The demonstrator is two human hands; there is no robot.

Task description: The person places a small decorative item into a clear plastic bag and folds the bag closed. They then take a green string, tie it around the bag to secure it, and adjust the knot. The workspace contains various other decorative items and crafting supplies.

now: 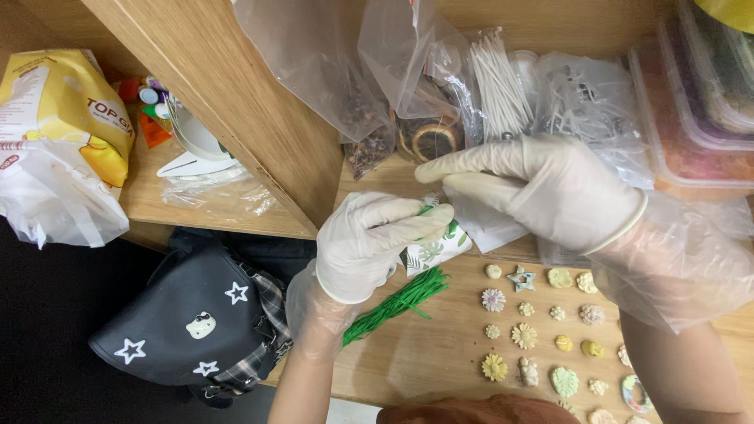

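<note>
Green twist ties (397, 302) under gloved left hand (369, 243), right hand (542, 188) beside

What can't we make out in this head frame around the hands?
- Head view: what the left hand pinches at its fingertips; the gloved fingers cover it, only a bit of green shows.
- Small leaf-print packet: mostly hidden behind the left hand.
- Right hand: whether its fingertips grip anything; the contact point is hidden.
- Clear bags: contents blurred by plastic.
- Small moulded shapes: the row at the bottom edge is cut off.
</note>
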